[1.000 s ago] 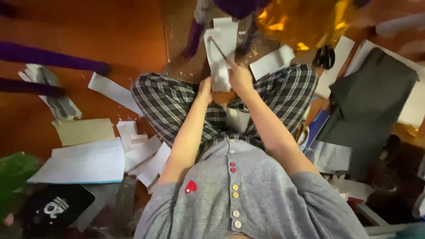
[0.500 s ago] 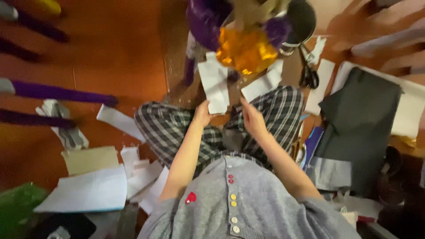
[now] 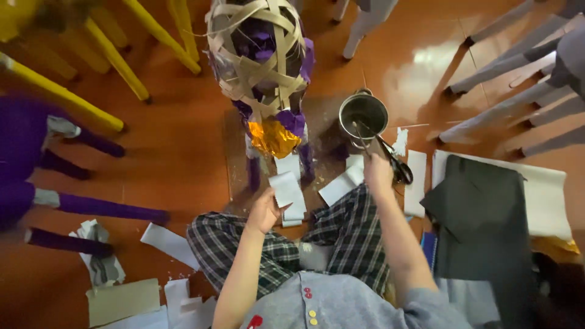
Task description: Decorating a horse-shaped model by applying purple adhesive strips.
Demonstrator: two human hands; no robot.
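Down on the orange floor (image 3: 170, 152), the person sits cross-legged, both arms out in front. Left hand (image 3: 265, 210) is curled round a strip of white paper (image 3: 287, 190), thumb and fingers pinching its lower edge, the strip held just above the knees. Right hand (image 3: 378, 173) is closed on a thin stick (image 3: 361, 135), probably a brush, though the tip is hard to make out, and it's dipping into the small metal pot (image 3: 364, 114). Pot sits on the floor beyond the right knee, scissors (image 3: 396, 163) lying just beside it. Straight ahead stands the woven-strip figure (image 3: 259, 58), purple and gold paper showing on its lower part, close to the held strip. More white strips (image 3: 344, 186) lie on the floor between the knees and the figure. Black sheet (image 3: 481, 219) off to the right.
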